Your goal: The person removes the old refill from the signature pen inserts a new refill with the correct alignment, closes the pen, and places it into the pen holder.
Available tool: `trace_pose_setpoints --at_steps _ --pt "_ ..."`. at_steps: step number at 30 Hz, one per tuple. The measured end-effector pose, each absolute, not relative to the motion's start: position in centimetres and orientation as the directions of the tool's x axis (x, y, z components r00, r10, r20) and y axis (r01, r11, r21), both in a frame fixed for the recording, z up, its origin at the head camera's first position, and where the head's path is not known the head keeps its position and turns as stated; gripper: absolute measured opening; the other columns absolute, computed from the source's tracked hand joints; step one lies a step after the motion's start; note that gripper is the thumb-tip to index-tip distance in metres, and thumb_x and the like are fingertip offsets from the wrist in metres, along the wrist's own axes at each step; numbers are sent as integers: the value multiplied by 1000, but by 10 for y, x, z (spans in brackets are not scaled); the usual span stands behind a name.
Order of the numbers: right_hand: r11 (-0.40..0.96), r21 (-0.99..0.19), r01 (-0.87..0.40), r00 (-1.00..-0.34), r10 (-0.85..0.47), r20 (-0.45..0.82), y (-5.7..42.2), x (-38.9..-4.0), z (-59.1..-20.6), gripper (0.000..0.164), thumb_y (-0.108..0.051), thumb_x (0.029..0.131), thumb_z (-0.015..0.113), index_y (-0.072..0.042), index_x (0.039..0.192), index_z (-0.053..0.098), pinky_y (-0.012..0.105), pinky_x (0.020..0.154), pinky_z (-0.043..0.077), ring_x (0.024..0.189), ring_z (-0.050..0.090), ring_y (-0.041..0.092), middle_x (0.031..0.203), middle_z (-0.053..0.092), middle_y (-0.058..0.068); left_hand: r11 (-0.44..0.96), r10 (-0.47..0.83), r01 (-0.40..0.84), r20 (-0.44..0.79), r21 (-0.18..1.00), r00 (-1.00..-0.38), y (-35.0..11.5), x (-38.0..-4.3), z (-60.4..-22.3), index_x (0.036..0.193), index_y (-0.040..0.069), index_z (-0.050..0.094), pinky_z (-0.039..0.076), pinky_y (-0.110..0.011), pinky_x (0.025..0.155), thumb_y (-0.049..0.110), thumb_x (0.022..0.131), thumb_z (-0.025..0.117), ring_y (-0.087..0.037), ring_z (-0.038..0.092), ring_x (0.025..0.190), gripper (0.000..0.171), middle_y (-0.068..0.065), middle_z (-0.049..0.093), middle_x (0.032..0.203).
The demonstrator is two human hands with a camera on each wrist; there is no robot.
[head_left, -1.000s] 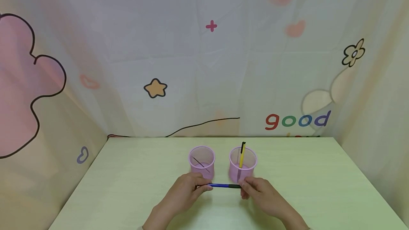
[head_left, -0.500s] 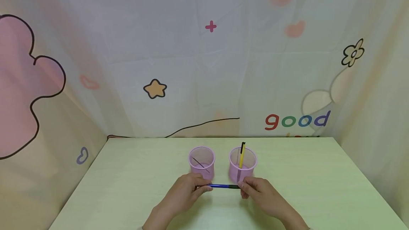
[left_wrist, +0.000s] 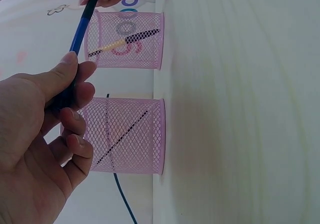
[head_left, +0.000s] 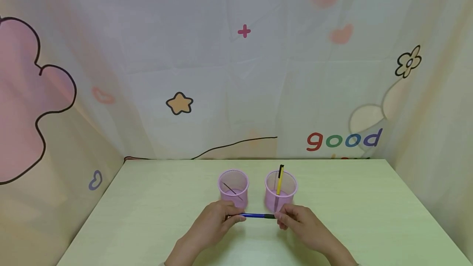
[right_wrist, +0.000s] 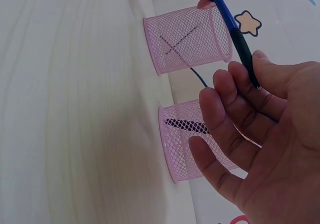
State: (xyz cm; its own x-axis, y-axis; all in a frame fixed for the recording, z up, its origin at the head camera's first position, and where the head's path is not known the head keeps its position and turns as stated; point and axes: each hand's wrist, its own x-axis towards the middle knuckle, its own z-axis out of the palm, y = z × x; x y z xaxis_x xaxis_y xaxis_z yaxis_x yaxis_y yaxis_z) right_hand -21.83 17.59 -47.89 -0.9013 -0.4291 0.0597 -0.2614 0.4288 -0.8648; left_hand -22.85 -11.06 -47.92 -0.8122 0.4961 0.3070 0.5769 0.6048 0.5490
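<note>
A blue pen with a black grip section lies level between my two hands, just in front of two pink mesh cups. My left hand pinches its left end between thumb and fingers; that end is hidden by the hand. At the black end, my right hand pinches the pen between thumb and index finger, and the right wrist view shows the metal tip there. The other right fingers are loosely bent. A yellow and black pen stands in the right cup.
The left cup holds a thin dark stick leaning inside it. Both cups stand upright on the pale wooden table. A printed curtain hangs behind the table and along its sides.
My right fingertips have shifted slightly left along the black end of the pen, so a little less of it shows. The left hand and the cups stay in place.
</note>
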Motion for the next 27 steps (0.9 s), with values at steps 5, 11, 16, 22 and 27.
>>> trace_pose_setpoints --at_steps 5,11,16,22,27 --pt "420 -868 -265 -900 -430 67 177 -218 -480 26 -32 99 57 -8 93 64 22 67 47 77 56 6 82 64 0 606 499 577 303 548 -812 -111 -228 -479 105 24 77 45 -17 68 36 93 65 1 50 74 21 16 69 84" --pt "423 -862 -278 -897 -436 75 177 -217 -479 24 -31 99 58 -9 95 63 23 68 48 77 57 6 82 63 0 606 512 578 288 546 -809 -111 -228 -478 102 23 77 44 -17 66 36 94 63 0 49 73 20 10 69 82" --pt "423 -863 -275 -897 -437 72 177 -216 -478 22 -30 98 59 -8 96 63 23 68 47 78 58 7 83 63 0 606 517 578 282 546 -808 -111 -228 -478 100 23 76 43 -17 66 35 94 63 0 48 72 19 8 70 82" --pt "402 -866 -297 -892 -440 102 176 -216 -479 18 -27 97 62 -10 95 63 22 66 48 75 58 7 82 63 0 609 511 570 277 551 -814 -111 -228 -478 100 24 76 43 -17 66 34 94 64 0 48 72 17 9 69 80" --pt "402 -862 -310 -892 -436 118 175 -216 -480 14 -27 95 64 -14 93 62 22 64 48 73 58 9 82 63 0 608 510 568 275 555 -815 -111 -228 -479 100 24 77 44 -17 66 35 94 63 0 49 72 19 10 69 81"
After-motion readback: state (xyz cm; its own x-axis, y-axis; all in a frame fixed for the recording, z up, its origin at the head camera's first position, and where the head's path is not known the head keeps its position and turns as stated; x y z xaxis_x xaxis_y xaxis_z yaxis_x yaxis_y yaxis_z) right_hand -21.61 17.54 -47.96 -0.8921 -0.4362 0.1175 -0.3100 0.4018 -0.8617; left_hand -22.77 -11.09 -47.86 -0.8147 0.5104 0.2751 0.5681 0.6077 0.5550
